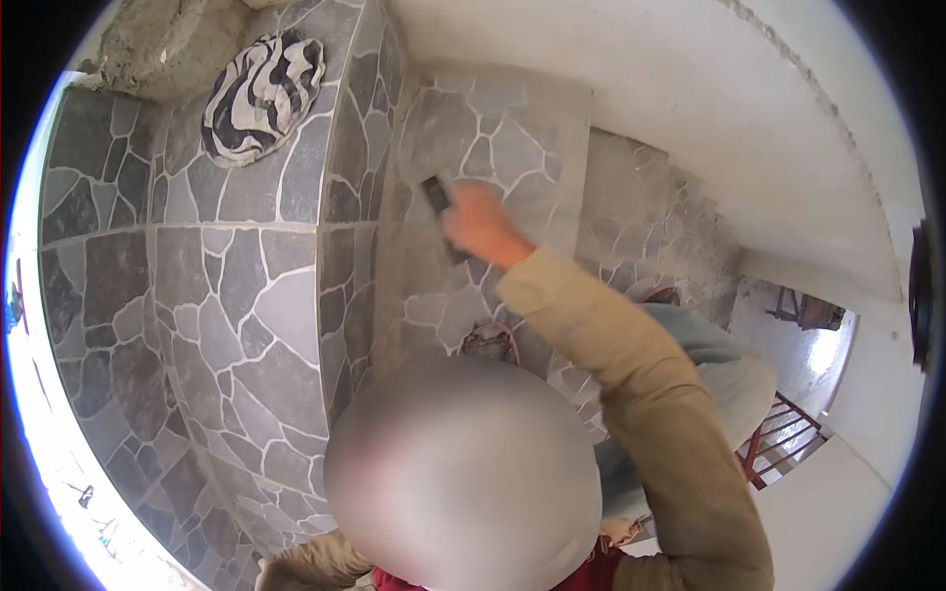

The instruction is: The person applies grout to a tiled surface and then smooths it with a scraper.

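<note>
My right hand (480, 229) reaches forward in a tan sleeve, closed around a narrow, dark flat-edged tool (436, 194). Motion blurs the hand and the tool, so its exact kind does not show. It is over or against a stone-patterned tile surface (483, 123), which has a dull grey film across parts of its pale joints. Of my left arm only the tan sleeve (320, 563) shows at the bottom edge; that hand is out of sight. A large blurred pale shape covers the lower middle.
A crumpled black-and-white patterned cloth item (264, 97) lies on the tiled ledge at upper left. My shoe (490, 342) stands on the tiles. A plain pale wall (709, 89) runs along the right, and a red-brown metal railing (778, 438) stands at lower right.
</note>
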`<state>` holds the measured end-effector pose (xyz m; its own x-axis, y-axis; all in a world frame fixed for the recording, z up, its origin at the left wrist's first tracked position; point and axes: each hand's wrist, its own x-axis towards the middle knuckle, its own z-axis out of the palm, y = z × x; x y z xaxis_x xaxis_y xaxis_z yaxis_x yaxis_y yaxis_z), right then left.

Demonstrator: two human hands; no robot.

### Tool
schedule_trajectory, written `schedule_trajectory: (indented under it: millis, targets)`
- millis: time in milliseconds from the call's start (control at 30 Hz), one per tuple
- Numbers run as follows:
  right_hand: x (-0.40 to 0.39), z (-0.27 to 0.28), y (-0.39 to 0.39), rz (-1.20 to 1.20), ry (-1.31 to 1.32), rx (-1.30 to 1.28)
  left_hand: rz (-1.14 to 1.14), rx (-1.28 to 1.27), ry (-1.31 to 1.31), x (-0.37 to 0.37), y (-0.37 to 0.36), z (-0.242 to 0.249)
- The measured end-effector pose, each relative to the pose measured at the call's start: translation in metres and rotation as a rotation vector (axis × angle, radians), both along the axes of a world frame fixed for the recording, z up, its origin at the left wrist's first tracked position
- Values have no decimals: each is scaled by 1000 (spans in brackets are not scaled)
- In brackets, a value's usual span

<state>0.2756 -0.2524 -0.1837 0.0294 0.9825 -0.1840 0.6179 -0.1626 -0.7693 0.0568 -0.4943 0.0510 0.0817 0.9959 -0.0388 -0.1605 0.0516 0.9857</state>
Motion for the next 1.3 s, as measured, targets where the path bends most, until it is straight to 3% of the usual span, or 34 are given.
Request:
schedule_trajectory:
  millis: [33, 67, 100, 133, 167, 233, 267, 300, 333, 367, 400, 433, 500, 567, 700, 767, 833, 933, 1067, 1133, 1167, 1200, 1300]
  targets:
    - [24, -7, -9, -37, 20, 6, -7, -1, 0, -4, -2, 3]
    - [60, 37, -15, -112, 65, -111, -6, 14, -12, -4, -1, 1]
    - [106, 7, -19, -146, -176, -30, -6, 31, -27, -3, 1, 0]
    - [148, 19, -28, -220, -127, -80, -8, 44, -46, -1, 3, -1]
    - [190, 25, -40, -267, -280, -40, -12, 58, -70, 1, 5, -2]
    - [259, 21, -40, -143, -500, -7, -19, 104, -127, 7, 12, -8]
    - [255, 43, -30, -131, -509, 16, -7, 133, -151, 10, 14, -13]
    - [235, 76, -23, -244, -288, 19, 13, 150, -151, 4, 10, -18]
    - [213, 94, -13, -348, -57, 13, -65, -21, -165, -9, 1, -23]
    - [196, 87, 2, -327, -46, 22, -142, -193, -178, -14, 0, -21]
    - [178, 72, 16, -292, -43, -59, -124, -180, -168, -14, -3, -21]
    - [157, 56, 30, -262, -41, -136, -108, -40, -154, -7, 5, -16]
    - [99, 31, 53, -245, 293, 10, -107, 126, -148, -9, 8, -19]
    - [43, 35, 79, -342, 333, -57, -115, 130, -183, -8, 15, -13]
    - [-14, -58, 164, -363, 123, 260, -13, 80, -160, -2, 8, -1]
    - [-22, -52, 184, -388, 66, 374, 19, 82, -158, -12, 8, -1]
    - [-13, -32, 188, -467, 169, 52, -170, 93, -51, -34, 11, 1]
    - [2, -42, 195, -514, -91, 183, -101, -54, -152, -22, 6, 8]
    - [39, -22, 165, -566, -34, 188, -7, 14, -120, -26, -13, -19]
    - [102, -44, 146, -476, -149, 19, -28, 17, -122, -25, -11, -19]
    - [134, -60, 127, -581, -18, 119, -39, 22, -131, -25, -10, -20]
    - [155, -16, 96, -458, -389, 135, -51, 26, -142, -24, -8, -20]
    - [239, -5, 60, -536, -538, 54, -69, 32, -174, -20, -2, -21]
